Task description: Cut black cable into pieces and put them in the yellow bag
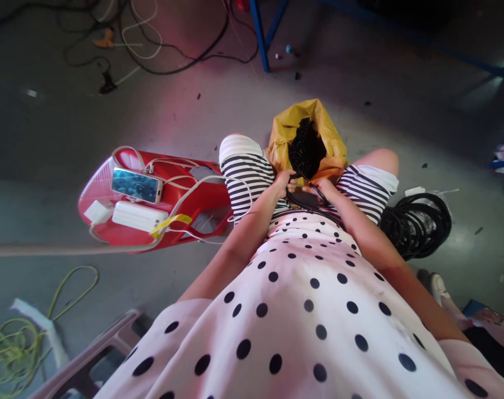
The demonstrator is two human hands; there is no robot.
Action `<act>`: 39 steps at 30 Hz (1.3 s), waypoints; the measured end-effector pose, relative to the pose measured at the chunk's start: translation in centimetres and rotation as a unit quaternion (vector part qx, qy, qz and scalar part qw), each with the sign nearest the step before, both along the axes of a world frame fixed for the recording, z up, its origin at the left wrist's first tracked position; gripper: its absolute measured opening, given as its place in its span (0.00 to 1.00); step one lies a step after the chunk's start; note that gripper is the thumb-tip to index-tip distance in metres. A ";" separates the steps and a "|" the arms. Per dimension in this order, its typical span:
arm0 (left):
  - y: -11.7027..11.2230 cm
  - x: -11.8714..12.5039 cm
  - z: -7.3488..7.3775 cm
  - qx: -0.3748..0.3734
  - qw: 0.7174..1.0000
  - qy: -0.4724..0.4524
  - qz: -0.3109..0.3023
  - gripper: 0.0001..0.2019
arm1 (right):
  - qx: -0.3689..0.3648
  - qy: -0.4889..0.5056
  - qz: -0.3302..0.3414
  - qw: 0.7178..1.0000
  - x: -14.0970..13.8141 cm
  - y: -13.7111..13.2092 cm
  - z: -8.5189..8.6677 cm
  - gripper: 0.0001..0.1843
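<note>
Head view: left hand (287, 182) and right hand (320, 190) both grip a thin black rubbery-looking cable (301, 205) above the lap, beside an open yellow crinkled bag (284, 133) of black pieces (307, 148); cable probably light, bendy, sturdy, best pinched near its end.

Above the lap, the left hand (284, 182) and the right hand (325, 189) hold a thin black cable (301, 205) in their fingers (292, 185), close to the near edge of a yellow bag (284, 133) that stands open between the striped knees, with a tangle of black pieces (306, 149) inside. To the left, a red plastic stool (178, 194) carries a phone (136, 185), a white power bank (138, 216) and a small white block (98, 211) among pale cables. On the grey floor (194, 124), a black coil (438, 221) lies beside the right knee, and yellow-green cord (23, 354) spreads at lower left.
</note>
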State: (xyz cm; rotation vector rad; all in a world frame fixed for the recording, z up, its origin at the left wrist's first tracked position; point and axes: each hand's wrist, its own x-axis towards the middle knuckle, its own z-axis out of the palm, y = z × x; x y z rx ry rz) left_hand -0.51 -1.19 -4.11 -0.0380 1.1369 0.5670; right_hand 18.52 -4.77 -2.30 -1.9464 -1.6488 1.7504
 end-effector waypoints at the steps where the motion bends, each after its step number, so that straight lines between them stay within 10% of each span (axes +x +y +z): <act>1: 0.0 0.0 0.1 -0.003 1.000 0.004 -0.005 0.13 | 0.000 0.000 -0.001 1.000 0.0 0.0 -0.1 0.24; 17: -2.6 2.9 5.4 0.023 0.986 0.056 0.156 0.05 | 0.021 0.031 -0.185 0.982 0.3 0.8 -2.9 0.32; 28: -1.2 0.0 3.7 0.208 0.957 0.195 0.062 0.13 | 0.017 0.047 -0.130 0.990 0.4 -0.1 -1.2 0.30; 39: -0.8 0.1 2.5 0.190 0.968 0.159 0.031 0.10 | 0.073 0.060 -0.131 0.987 -0.1 -0.1 -1.5 0.35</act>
